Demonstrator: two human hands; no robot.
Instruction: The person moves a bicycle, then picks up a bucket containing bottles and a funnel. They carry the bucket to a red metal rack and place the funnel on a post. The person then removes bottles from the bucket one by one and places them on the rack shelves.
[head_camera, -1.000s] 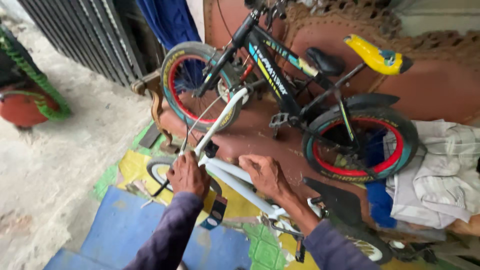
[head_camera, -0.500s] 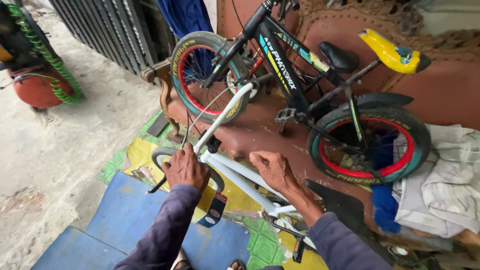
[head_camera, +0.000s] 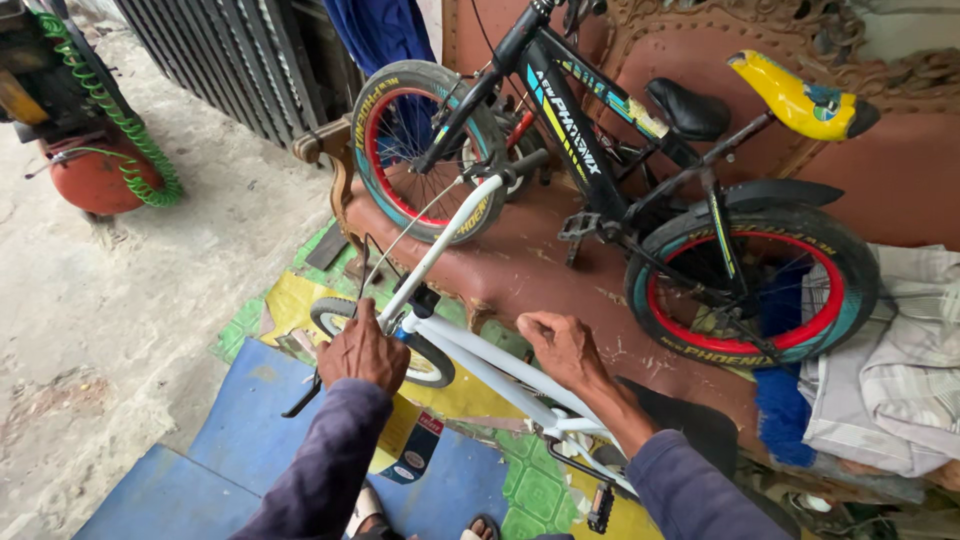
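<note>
A small white bicycle frame leans in front of me over the coloured floor mat. My left hand grips it near the head tube, just above the small front wheel. My right hand closes over the white top tube further back. A white handlebar stem rises from the head tube towards a black grip. A black pedal hangs low by my right sleeve.
A black child's bicycle with red-rimmed wheels and a yellow rear seat stands on a worn brown sofa. Folded cloth lies on the right. A red tank with a green coiled hose stands at left, on concrete.
The view has shifted slightly, so the scene sits a little lower and further right. Both hands keep their hold on the white frame.
</note>
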